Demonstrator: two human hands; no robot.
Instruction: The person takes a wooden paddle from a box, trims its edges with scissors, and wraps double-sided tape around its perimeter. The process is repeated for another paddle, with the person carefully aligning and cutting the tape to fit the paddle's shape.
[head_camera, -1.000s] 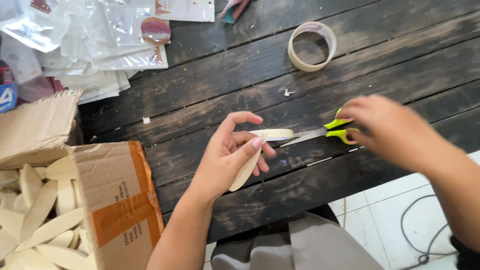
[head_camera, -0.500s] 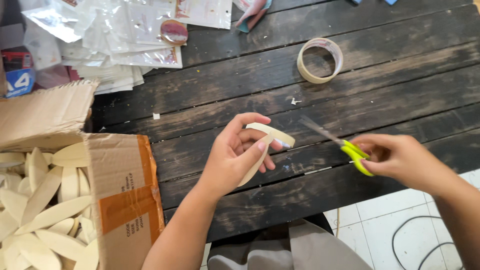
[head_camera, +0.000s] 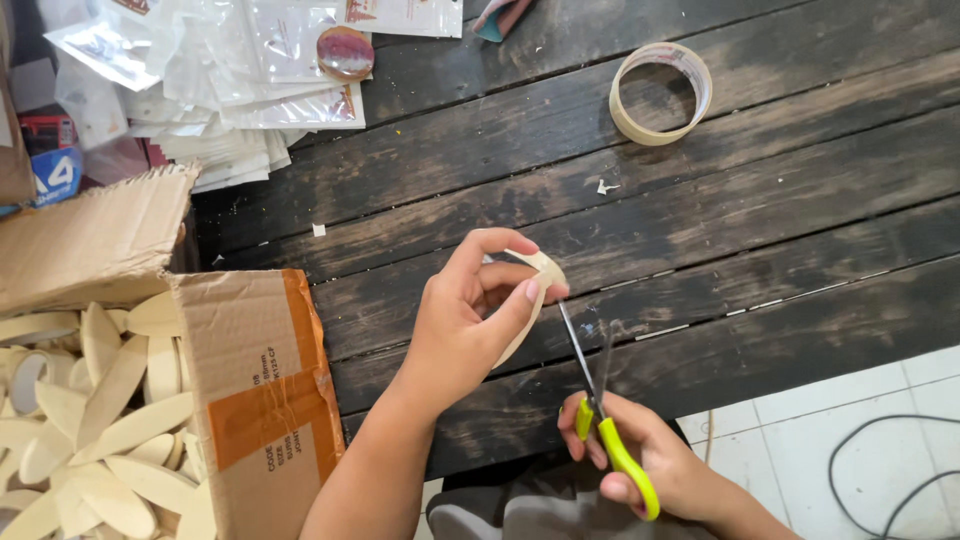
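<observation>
My left hand holds a pale, leaf-shaped wooden piece upright over the dark plank table, pinched between thumb and fingers. My right hand grips yellow-handled scissors near the table's front edge. The blades are parted and point up toward the lower end of the wooden piece.
An open cardboard box at the left holds several similar pale wooden pieces. A roll of tape lies at the back right. Clear plastic bags and a small reddish oval object lie at the back left. A cable runs on the tiled floor.
My right hand has swung the scissors down from the right side to below my left hand, blades now pointing up. My left hand has turned the wooden piece more upright.
</observation>
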